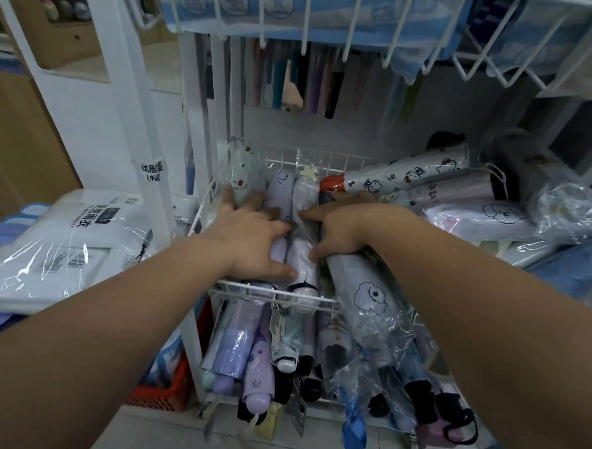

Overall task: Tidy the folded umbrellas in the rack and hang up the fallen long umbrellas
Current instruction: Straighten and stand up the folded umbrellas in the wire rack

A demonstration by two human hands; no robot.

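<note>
Several folded umbrellas in clear sleeves lie side by side in a white wire basket [274, 293] of the rack. My left hand [250, 237] lies flat with spread fingers on a lavender umbrella [278, 193] and a pale strawberry-print one [244, 173]. My right hand [343, 229] rests with spread fingers across a grey-white umbrella [305, 194] and the top end of a white puppy-print umbrella [364, 291], which sticks out over the basket's front rim. A Hello Kitty umbrella [410, 173] lies crosswise at the right. Long umbrellas [304, 78] hang behind.
A lower basket holds several more folded umbrellas [258, 358], handles pointing toward me. More wrapped umbrellas [484, 219] pile up at the right. Packaged raincoats [66, 238] lie on a shelf at the left, a red crate [167, 390] stands on the floor, and a wire basket [364, 27] hangs overhead.
</note>
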